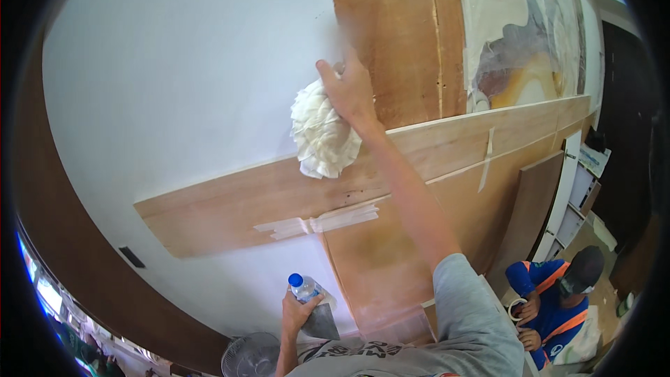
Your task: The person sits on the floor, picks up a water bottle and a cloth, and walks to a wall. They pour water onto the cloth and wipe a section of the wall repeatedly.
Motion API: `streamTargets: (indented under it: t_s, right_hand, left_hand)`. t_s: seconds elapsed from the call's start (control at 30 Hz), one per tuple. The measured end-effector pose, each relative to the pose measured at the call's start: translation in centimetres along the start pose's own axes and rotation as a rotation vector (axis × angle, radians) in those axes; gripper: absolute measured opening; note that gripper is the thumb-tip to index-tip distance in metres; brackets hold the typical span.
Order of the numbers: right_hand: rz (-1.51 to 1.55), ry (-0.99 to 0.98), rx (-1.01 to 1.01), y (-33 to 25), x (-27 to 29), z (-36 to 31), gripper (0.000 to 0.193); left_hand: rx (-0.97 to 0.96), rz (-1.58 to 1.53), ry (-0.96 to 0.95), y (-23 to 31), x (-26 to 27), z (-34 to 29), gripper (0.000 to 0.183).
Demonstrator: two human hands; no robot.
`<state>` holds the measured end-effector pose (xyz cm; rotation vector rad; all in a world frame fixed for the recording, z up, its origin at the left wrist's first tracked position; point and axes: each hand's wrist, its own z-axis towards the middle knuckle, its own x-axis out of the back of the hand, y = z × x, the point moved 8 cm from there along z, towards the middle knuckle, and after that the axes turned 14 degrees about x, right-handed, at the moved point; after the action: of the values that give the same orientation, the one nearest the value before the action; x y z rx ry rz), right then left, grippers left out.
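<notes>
My right hand [352, 94] reaches up to the wall and is closed on a bunched white cloth [322, 129]. Its fingertips are partly lost in a blurred patch, beside the edge where the white wall surface [209, 70] meets a brown wood panel [398, 35]. The cloth hangs in folds below the thumb, in front of a long plywood strip [230, 209]. Low by my body, my left hand [296, 313] grips a clear plastic bottle with a blue cap [296, 280]. A grey flat piece [322, 322] shows just below the bottle; whether the hand holds it too is unclear.
Pale tape strips [342, 218] cross the plywood. A grey round fan-like guard [251, 356] stands at lower left. Boards [527, 202] lean on the right. At lower right a co-worker [558, 307] in blue and orange holds a tape roll [516, 308]. Plastic sheeting [530, 21] covers the upper right.
</notes>
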<state>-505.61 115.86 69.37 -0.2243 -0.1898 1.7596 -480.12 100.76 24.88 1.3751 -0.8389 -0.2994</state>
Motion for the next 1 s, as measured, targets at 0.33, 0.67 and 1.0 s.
streamTargets:
  t_s: [0.33,0.67,1.0]
  right_hand:
    - [0.175,-0.005,-0.027,-0.6,0.8,-0.2,0.052]
    - [0.609,-0.170,-0.286,-3.5,3.3,-14.0,0.035]
    - [0.847,-0.026,-0.915,-1.6,8.2,-37.0,0.025]
  left_hand:
    - [-0.051,0.040,-0.034,1.5,-0.6,-1.7,0.055]
    - [-0.054,0.022,0.042,3.4,0.5,-5.1,0.056]
    - [-0.085,0.112,0.059,4.2,0.4,-11.0,0.058]
